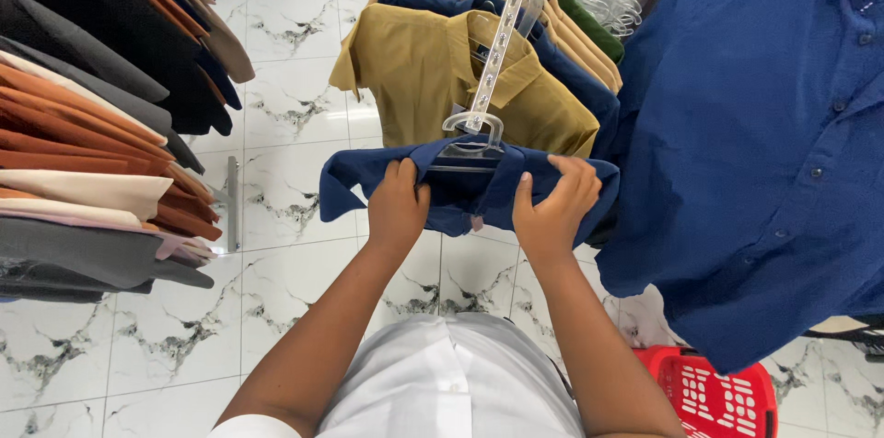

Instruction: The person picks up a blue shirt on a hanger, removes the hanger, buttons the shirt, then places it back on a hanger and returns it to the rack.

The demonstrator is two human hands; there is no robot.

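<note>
Navy shirt (460,187) hangs on clear hanger (471,136), front of rack. Left hand (396,208) & right hand (552,208) both clenched on its shoulders. Soft, light fabric, prob. slippy on plastic; best held at shoulders.

Seen from above, the left hand (398,208) and the right hand (552,208) both grip a navy blue shirt (460,194) that hangs on a clear plastic hanger (471,136) at the front of a rail. The fingers of each hand are curled over the shirt's shoulders, either side of the collar. Just behind it hangs a mustard yellow shirt (414,70), then more shirts in blue, tan and green. A large blue button-up shirt (764,143) fills the right side. On the left, a rack of brown, orange, grey and cream garments (83,152) juts in. Below lies a white marble-patterned floor (285,106), with a red plastic basket (718,397) at the lower right.
</note>
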